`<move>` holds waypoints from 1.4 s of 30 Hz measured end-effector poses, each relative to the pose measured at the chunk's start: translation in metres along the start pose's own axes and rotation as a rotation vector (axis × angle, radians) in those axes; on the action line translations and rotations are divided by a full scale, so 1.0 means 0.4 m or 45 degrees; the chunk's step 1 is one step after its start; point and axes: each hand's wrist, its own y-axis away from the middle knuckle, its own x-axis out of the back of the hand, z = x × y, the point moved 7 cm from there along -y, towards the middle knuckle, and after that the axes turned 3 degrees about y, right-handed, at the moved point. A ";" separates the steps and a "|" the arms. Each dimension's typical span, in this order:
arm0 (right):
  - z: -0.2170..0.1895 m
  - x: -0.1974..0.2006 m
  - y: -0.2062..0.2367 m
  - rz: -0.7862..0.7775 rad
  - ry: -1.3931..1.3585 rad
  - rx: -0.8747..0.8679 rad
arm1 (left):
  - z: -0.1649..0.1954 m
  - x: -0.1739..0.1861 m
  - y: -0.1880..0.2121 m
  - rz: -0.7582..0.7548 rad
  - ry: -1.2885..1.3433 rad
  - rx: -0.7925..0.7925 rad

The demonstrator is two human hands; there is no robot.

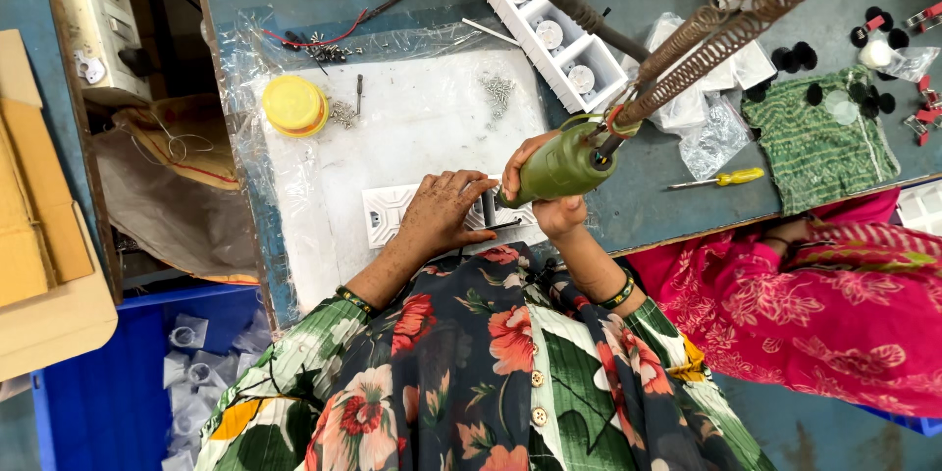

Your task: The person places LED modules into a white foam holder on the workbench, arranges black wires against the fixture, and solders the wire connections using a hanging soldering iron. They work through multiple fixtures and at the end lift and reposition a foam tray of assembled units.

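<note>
Right hand point(543, 198) gripping green powered screwdriver point(561, 167) hung from coiled cable point(746, 15), bit down on white plastic panel point(392, 214), left hand point(442, 211) pressed flat on panel, fingers apparently steadying the bit, yellow lid point(293, 105) well apart.

Assembly workshop: powered screwdriver point(561, 169), loose screws point(498, 90)

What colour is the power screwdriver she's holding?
Olive green power screwdriver, held in her right hand; clearest in the head view.
</note>
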 end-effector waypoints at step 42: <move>0.030 0.014 0.002 0.038 0.024 0.009 | 0.001 0.015 -0.021 0.003 0.036 0.025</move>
